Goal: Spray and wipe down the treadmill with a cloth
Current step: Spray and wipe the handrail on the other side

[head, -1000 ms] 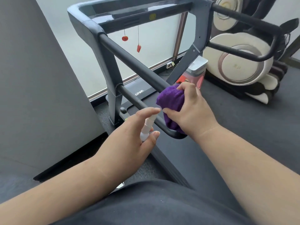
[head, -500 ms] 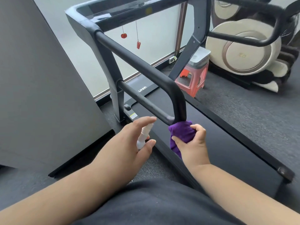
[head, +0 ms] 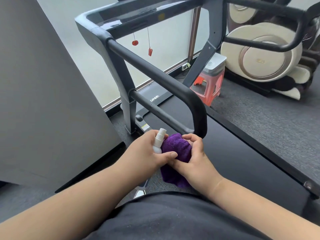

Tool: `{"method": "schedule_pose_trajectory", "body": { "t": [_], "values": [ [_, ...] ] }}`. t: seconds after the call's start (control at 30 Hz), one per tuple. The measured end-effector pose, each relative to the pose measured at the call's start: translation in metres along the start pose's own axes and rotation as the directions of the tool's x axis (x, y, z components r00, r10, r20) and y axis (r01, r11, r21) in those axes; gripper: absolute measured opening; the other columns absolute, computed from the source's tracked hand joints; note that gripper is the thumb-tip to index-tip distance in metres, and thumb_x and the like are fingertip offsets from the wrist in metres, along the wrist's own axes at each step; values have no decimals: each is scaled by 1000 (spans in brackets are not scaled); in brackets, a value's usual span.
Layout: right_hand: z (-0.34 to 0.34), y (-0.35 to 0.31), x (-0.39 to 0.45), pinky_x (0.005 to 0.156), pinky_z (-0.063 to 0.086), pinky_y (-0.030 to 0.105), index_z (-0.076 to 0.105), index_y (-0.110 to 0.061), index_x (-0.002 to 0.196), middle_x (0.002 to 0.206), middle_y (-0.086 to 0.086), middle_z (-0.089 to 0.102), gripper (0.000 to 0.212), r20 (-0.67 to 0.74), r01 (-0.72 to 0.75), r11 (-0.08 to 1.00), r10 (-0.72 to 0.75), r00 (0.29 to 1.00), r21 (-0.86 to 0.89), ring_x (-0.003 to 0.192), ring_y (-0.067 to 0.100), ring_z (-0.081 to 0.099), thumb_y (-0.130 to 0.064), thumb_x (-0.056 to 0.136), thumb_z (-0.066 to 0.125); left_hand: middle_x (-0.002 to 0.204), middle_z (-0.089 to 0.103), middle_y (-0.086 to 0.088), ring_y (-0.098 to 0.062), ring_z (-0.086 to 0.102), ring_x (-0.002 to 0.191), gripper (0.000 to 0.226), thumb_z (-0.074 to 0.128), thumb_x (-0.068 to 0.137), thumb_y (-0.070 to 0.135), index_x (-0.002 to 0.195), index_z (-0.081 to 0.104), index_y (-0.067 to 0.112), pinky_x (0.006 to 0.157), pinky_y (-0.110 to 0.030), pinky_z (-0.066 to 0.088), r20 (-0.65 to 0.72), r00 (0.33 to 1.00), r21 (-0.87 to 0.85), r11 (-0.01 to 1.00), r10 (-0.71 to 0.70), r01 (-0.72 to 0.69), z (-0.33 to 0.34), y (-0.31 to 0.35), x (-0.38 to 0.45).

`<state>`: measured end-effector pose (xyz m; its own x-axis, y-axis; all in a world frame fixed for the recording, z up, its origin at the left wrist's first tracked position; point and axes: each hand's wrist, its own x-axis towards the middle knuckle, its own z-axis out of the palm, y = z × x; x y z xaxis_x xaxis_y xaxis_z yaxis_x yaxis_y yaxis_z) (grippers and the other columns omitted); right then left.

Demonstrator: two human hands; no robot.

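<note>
Head view — cloth (head: 175,149) bunched between both hands' fingers (head: 194,138); bottle (head: 158,142) beside.

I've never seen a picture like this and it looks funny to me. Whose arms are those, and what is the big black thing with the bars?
The picture comes from a camera worn on a person's head, looking down, so you see that person's own two arms reaching forward. The big black thing is a treadmill, a machine you walk or run on. Its long flat part is the belt for your feet, and the handrail is for holding on. The left hand has its grip closed around a small white spray bottle. The right hand holds a bunched purple cloth, just below the handrail's bend. The two hands are touching. Behind the treadmill stands a red stool on the grey carpet. The person is cleaning the treadmill.
</note>
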<state>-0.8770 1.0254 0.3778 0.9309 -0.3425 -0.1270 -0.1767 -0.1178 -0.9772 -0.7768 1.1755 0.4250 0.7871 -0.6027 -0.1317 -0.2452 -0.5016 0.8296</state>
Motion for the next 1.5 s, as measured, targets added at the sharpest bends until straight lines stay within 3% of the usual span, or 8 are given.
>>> {"method": "schedule_pose_trajectory", "body": {
  "t": [0.1,0.3,0.57,0.77,0.97,1.13,1.33,1.5],
  "values": [
    [5,6,8,95,48,18,27,-54,120,126,-27,57,68,137,-47,997,39,990,57,117,-3,58,-59,70,73,87,67,24,7,61,74,36,83,72,39,98,59,42,69,-18,47,24,1000,-45,999,15,-14,-10,-11,8],
    [20,6,37,115,32,57,40,-11,145,140,20,55,102,328,-337,787,182,927,516,133,35,49,-76,70,68,85,64,26,7,59,72,33,81,76,28,96,60,41,63,-8,43,124,988,-119,990,87,-72,-35,-31,27],
    [44,4,86,111,35,60,54,-7,137,138,26,54,68,288,-368,680,233,929,635,130,43,50,-39,82,78,89,65,25,6,59,77,34,80,75,36,97,56,48,65,-8,41,187,981,-116,993,57,-36,-77,-66,87],
    [57,-14,115,108,44,39,37,-37,142,134,-9,60,78,-264,-277,955,296,918,108,121,7,59,-41,74,75,88,62,32,10,58,81,28,74,78,50,96,53,42,63,-9,38,254,965,61,995,64,-82,-91,-97,141],
    [49,-41,138,90,41,30,32,-35,134,131,2,60,63,-609,-461,691,39,792,-556,119,25,57,-55,85,66,80,61,20,6,55,77,39,54,75,73,97,43,42,62,-15,41,385,900,191,936,205,-295,-81,-95,178],
    [42,-48,160,101,45,45,45,-25,137,130,8,59,47,-618,-626,323,140,774,-710,119,33,55,-44,95,57,77,61,12,-2,56,70,28,62,84,53,92,48,30,55,-24,37,450,887,156,969,101,-190,-43,-82,206],
    [56,-31,159,118,15,53,39,-38,145,157,2,33,51,-429,-442,412,129,894,-797,145,26,24,-49,95,41,71,62,11,2,57,64,25,58,80,54,87,47,33,50,-24,34,460,885,88,988,75,-130,-34,-97,208],
    [48,-15,170,100,45,49,26,-37,148,152,0,36,94,-277,-325,206,230,933,-923,128,30,46,-86,71,50,82,66,16,1,61,69,18,59,80,47,90,49,37,66,-35,54,453,891,141,986,19,-93,-52,-119,204]
  ]
}}
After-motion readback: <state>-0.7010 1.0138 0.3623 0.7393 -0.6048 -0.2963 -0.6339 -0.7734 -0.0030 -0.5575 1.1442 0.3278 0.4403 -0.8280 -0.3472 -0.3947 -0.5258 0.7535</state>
